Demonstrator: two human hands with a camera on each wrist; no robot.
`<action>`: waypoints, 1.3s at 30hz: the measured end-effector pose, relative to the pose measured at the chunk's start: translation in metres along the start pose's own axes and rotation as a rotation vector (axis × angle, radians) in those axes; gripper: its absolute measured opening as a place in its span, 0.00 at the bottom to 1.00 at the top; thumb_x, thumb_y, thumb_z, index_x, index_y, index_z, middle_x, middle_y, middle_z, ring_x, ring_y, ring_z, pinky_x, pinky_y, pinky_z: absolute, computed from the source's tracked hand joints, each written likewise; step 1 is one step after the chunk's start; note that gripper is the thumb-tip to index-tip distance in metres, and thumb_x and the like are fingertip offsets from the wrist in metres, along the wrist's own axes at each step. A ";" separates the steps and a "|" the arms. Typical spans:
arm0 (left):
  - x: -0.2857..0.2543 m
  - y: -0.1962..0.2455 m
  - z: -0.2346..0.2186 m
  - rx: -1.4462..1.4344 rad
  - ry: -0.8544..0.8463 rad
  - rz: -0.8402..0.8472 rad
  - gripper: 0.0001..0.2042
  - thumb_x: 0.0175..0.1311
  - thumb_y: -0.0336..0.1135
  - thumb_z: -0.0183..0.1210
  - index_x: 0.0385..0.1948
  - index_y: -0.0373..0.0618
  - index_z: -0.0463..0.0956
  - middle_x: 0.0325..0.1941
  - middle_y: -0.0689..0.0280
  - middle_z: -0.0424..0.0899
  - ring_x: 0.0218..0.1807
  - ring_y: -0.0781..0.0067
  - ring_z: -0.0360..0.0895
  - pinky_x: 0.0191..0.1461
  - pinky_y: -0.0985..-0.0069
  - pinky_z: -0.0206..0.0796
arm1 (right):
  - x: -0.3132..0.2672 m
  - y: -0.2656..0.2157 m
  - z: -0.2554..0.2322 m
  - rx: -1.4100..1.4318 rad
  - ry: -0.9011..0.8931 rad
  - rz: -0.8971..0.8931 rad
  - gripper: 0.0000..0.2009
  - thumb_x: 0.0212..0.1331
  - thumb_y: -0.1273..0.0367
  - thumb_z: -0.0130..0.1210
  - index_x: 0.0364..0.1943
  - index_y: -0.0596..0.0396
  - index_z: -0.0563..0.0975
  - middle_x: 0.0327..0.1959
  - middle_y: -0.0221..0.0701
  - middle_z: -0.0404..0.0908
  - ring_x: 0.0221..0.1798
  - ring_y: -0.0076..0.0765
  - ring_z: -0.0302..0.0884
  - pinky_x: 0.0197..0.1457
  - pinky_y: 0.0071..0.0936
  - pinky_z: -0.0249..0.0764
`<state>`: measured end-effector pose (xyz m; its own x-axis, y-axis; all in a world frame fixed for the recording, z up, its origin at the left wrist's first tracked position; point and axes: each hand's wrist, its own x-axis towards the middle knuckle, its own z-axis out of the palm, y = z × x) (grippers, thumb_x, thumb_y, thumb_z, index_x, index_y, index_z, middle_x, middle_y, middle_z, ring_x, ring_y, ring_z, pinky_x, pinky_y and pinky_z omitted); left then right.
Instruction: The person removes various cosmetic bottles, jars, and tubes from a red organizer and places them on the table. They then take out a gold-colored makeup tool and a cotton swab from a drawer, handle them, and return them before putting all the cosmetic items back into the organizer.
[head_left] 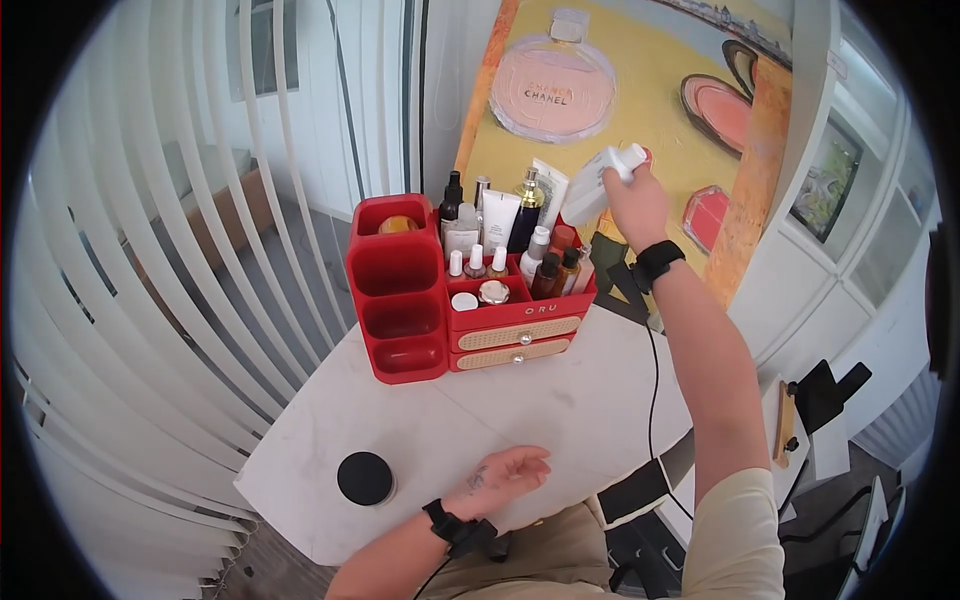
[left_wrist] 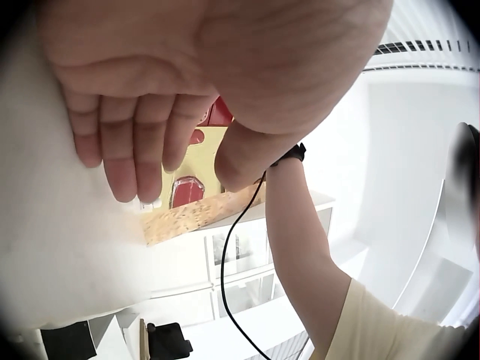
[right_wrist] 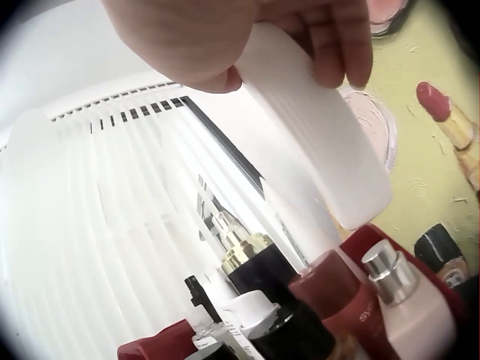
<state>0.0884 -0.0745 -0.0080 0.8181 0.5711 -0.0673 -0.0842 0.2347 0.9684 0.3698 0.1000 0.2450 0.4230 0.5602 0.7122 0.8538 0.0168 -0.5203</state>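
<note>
In the head view my right hand [head_left: 640, 205] grips a white bottle [head_left: 592, 188] near its cap, tilted above the back right of a red cosmetics organizer [head_left: 518, 318]. The right wrist view has the bottle [right_wrist: 322, 135] hanging from thumb and fingers, its lower end close over a dark red bottle [right_wrist: 330, 289] and a pink bottle with a silver cap [right_wrist: 409, 300]. My left hand [head_left: 508, 472] rests palm up by the table's front edge, fingers loosely bent and holding nothing. A black-lidded jar [head_left: 366, 478] stands to its left.
The organizer holds several bottles, white tubes [head_left: 498, 222] and small jars over two woven-front drawers [head_left: 520, 335]. Red open compartments [head_left: 400, 320] form its left side. Behind it leans a painting [head_left: 640, 90]. Vertical blinds [head_left: 180, 250] hang at left; a black cable [head_left: 654, 400] crosses the table's right side.
</note>
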 end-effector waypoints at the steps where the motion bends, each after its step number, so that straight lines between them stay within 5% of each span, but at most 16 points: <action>1: 0.000 -0.001 0.000 0.001 0.003 -0.004 0.18 0.67 0.29 0.57 0.58 0.41 0.71 0.50 0.65 0.80 0.53 0.77 0.75 0.58 0.76 0.68 | 0.001 0.002 0.006 0.019 -0.029 0.005 0.26 0.54 0.52 0.54 0.43 0.65 0.78 0.34 0.52 0.83 0.42 0.57 0.82 0.48 0.44 0.75; 22: 0.001 -0.004 -0.001 0.123 0.045 0.038 0.18 0.66 0.33 0.58 0.57 0.44 0.72 0.48 0.65 0.84 0.50 0.73 0.79 0.57 0.73 0.69 | -0.005 -0.032 0.018 -0.274 -0.307 -0.059 0.24 0.52 0.53 0.55 0.35 0.65 0.81 0.32 0.53 0.82 0.40 0.58 0.82 0.47 0.46 0.76; 25: 0.001 0.000 -0.001 0.135 0.009 0.025 0.17 0.69 0.27 0.55 0.59 0.39 0.70 0.50 0.64 0.80 0.53 0.77 0.75 0.57 0.77 0.69 | -0.004 -0.034 0.018 -0.295 -0.329 -0.050 0.24 0.52 0.52 0.55 0.35 0.65 0.81 0.33 0.53 0.82 0.40 0.58 0.82 0.47 0.46 0.77; 39: 0.002 0.000 -0.001 0.150 0.037 0.026 0.19 0.66 0.30 0.57 0.58 0.43 0.72 0.47 0.66 0.83 0.49 0.77 0.78 0.55 0.76 0.69 | -0.005 -0.023 0.024 -0.211 -0.270 -0.039 0.26 0.55 0.50 0.55 0.39 0.64 0.80 0.34 0.52 0.83 0.42 0.56 0.82 0.48 0.44 0.76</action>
<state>0.0895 -0.0725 -0.0085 0.7949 0.6049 -0.0474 -0.0174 0.1008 0.9948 0.3403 0.1168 0.2421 0.3171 0.7621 0.5645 0.9238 -0.1135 -0.3657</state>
